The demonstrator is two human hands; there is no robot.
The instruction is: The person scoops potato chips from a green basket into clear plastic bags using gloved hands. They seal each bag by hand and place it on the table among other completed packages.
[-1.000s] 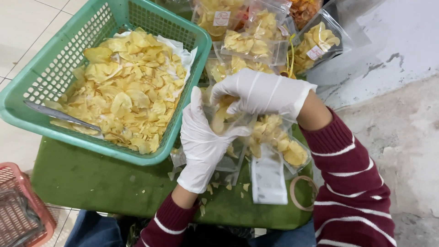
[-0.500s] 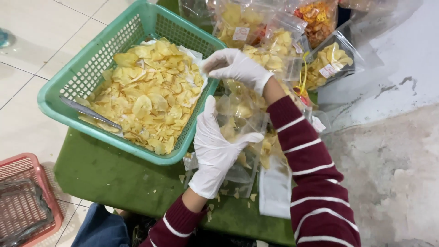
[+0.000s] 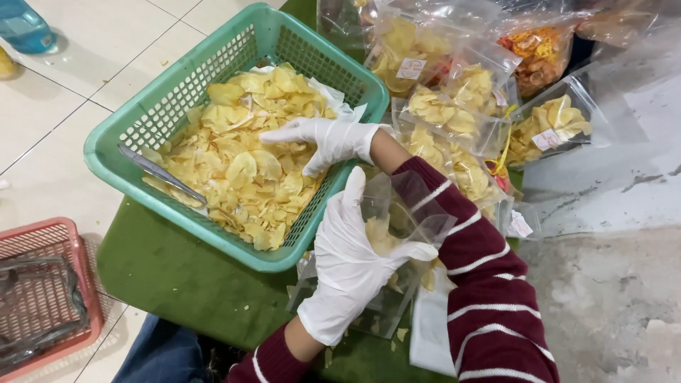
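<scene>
Your left hand, in a white glove, grips a clear plastic bag from the front, fingers wrapped around its side and thumb hooked over its open mouth; a few yellow chips already lie inside it. Your right hand, also gloved, reaches across into the green basket and rests palm down on the heap of chips, fingers spread and curling; whether it has closed on any chips you cannot tell. The bag sits on the green desk, just beside the near right corner of the basket, below and close to your right wrist. The main risk, as a judgement: the bag mouth is soft and held by one hand only, so it could fold shut or sag, and chips carried over would then fall onto the desk, where crumbs already lie. The chips look thin and brittle, so a tight grab could break them. Your right sleeve crosses over the bag and could knock it, or brush the filled bags stacked just behind. Metal tongs lie in the basket at its left side, well apart from your right hand. A red basket stands on the floor to your left.
</scene>
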